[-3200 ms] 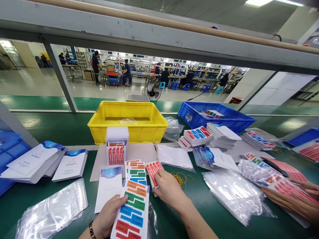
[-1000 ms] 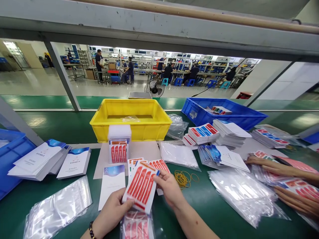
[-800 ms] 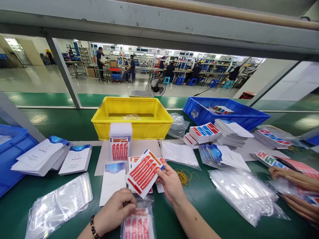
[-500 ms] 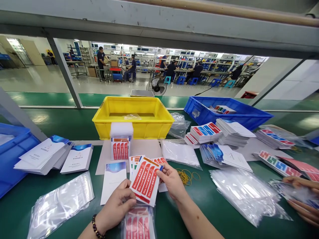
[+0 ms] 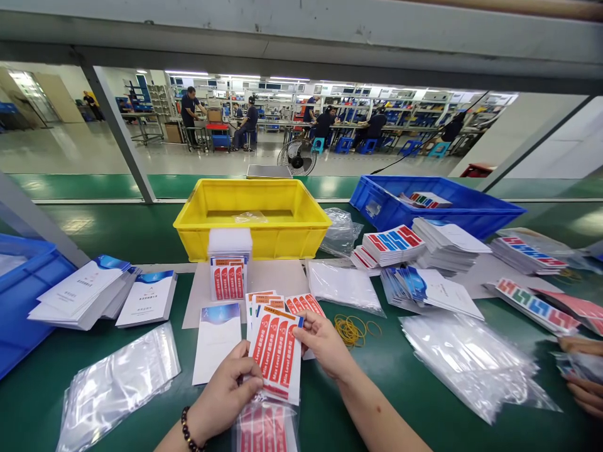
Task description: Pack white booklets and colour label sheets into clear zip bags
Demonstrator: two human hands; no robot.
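Between my two hands is a small stack of red-and-white label sheets (image 5: 276, 355), tilted, with an orange strip along its top. My right hand (image 5: 323, 342) pinches its upper right corner. Fingers of my left hand (image 5: 230, 383) are closed on the lower left edge. Below it, partly covered, lies a clear plastic bag (image 5: 266, 430) with red labels inside. More label sheets (image 5: 304, 304) lie fanned behind the stack. Left of them is a white booklet (image 5: 217, 351) with a blue top. An upright pile of bagged labels (image 5: 229, 279) stands further back.
A yellow bin (image 5: 252, 242) stands behind, with a blue bin (image 5: 438, 207) to its right. Rubber bands (image 5: 351, 329) lie right of my right hand. Clear bags (image 5: 120, 389) and booklet piles (image 5: 148, 301) are at left. Another person's hand (image 5: 584, 376) works at the right edge.
The label stack has turned more upright and come slightly lower. My left hand has shifted right onto its lower left edge; my right hand keeps the upper corner.
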